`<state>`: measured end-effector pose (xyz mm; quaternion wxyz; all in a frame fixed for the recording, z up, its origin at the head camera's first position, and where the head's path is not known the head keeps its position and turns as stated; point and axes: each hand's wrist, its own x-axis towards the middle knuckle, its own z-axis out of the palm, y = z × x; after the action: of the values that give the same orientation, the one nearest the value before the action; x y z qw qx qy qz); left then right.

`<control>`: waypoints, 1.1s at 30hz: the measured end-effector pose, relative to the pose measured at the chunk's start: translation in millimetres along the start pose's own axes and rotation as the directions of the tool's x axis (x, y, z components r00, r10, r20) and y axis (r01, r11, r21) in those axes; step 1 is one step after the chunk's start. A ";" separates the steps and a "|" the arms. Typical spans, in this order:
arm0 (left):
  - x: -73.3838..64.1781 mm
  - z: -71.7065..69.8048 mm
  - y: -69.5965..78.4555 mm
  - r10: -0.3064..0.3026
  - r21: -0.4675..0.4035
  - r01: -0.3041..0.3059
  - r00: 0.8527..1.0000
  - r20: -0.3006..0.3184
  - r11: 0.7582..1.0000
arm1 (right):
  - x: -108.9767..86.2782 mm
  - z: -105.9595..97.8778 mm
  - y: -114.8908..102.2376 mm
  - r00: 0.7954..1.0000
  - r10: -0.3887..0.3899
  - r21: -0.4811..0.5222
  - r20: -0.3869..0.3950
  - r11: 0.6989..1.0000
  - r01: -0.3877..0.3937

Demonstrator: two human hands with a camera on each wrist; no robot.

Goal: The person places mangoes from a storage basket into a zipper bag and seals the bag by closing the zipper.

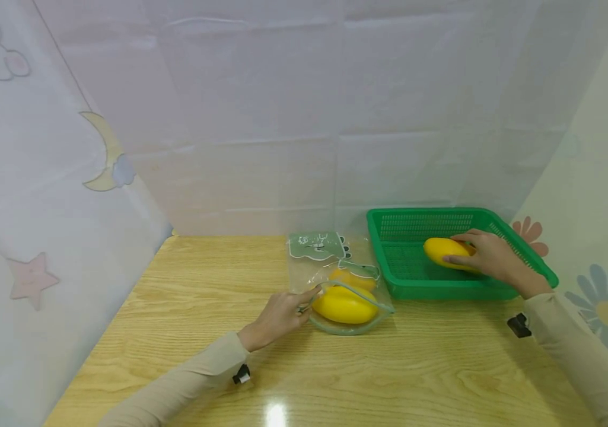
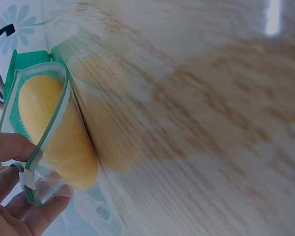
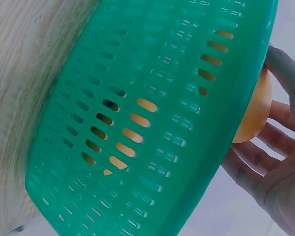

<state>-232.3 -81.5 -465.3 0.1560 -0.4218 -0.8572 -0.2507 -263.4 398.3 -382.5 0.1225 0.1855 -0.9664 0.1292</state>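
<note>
I saw the right fingers [image 3: 258, 157] curled round a yellow fruit [image 1: 442, 251] in a green basket [image 1: 442, 290], the left fingers [image 2: 46, 216] pinching a clear bag [image 1: 317, 246]; just beyond these, one bagged fruit [image 1: 346, 305] partly hid a second fruit [image 1: 354, 277]. Only the left wrist view revealed a white slider [image 2: 27, 179]; from the right wrist, basket wall mostly hid the gripped fruit.

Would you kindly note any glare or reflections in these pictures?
Head view: white glare patch on the table, bottom edge; left wrist view: glare streak at upper right, soft reflection of the yellow fruit; right wrist view: pale highlights around slots of the green basket.
</note>
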 end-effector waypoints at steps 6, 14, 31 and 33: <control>0.1 -0.3 0.8 0.005 -0.008 -0.005 1.000 -0.002 1.000 | 1.1 0.5 -3.1 1.000 -0.020 0.001 -0.024 1.000 0.020; 0.3 0.6 -0.2 0.041 -0.023 -0.042 0.998 -0.042 0.999 | 3.0 -0.6 -9.8 0.996 -0.064 -0.019 -0.068 0.998 0.063; 1.0 0.3 0.0 0.005 -0.002 -0.005 1.000 -0.002 1.000 | 5.5 -3.1 -22.8 0.989 -0.104 -0.013 -0.109 0.995 0.103; 0.7 -0.1 0.0 0.011 -0.009 -0.011 1.000 -0.003 1.000 | 5.6 -3.8 -25.0 0.988 -0.108 -0.013 -0.115 0.994 0.107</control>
<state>-232.7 -81.1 -464.8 0.1567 -0.4267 -0.8537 -0.2541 -258.0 375.2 -372.2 0.1855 0.2291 -0.9468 0.1295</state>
